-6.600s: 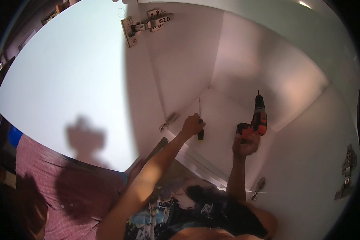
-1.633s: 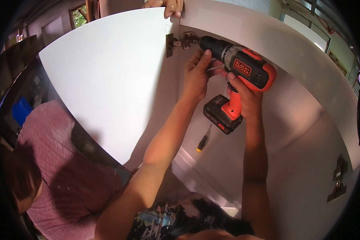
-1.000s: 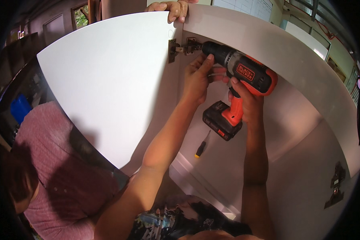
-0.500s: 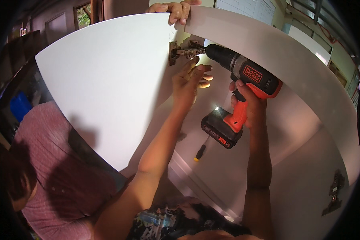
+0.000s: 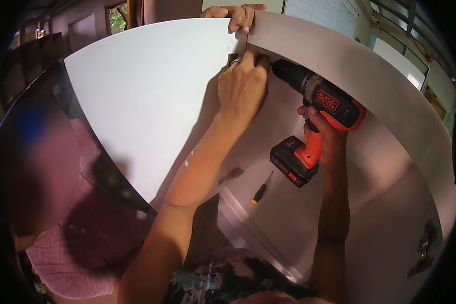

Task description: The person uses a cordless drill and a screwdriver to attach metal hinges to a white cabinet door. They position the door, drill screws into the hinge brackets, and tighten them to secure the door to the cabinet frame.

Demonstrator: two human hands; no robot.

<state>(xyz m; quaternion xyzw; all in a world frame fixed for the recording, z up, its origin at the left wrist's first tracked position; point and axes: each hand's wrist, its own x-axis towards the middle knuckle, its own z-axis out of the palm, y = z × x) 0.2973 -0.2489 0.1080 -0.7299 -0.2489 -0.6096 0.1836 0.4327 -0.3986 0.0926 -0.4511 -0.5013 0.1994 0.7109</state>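
Observation:
My right hand (image 5: pixel 330 133) grips the red handle of a black and red cordless drill (image 5: pixel 329 99), whose nose points left and up toward the cabinet's inner corner. Closed, my left hand (image 5: pixel 244 83) is at the hinge (image 5: pixel 232 59) on the white door panel (image 5: pixel 142 101), just beside the drill's tip. Its fingertips are turned away, so whatever they hold is hidden. Most of that hinge is behind my left hand. Inside the white cabinet (image 5: pixel 289 147), a screwdriver (image 5: pixel 260 193) with a black and yellow handle lies below the drill.
Another person's hand (image 5: pixel 238 17) holds the top edge where door and cabinet meet. A person in a reddish shirt (image 5: pixel 101 243) is close on the left, partly behind the door. A second hinge (image 5: pixel 423 248) sits at the lower right. Small greyish pieces (image 5: pixel 231 176) lie near the screwdriver.
My left hand has moved up over the hinge, its fingers now curled in. The drill's tip has drawn slightly back from the hinge, and the light on its base no longer shows.

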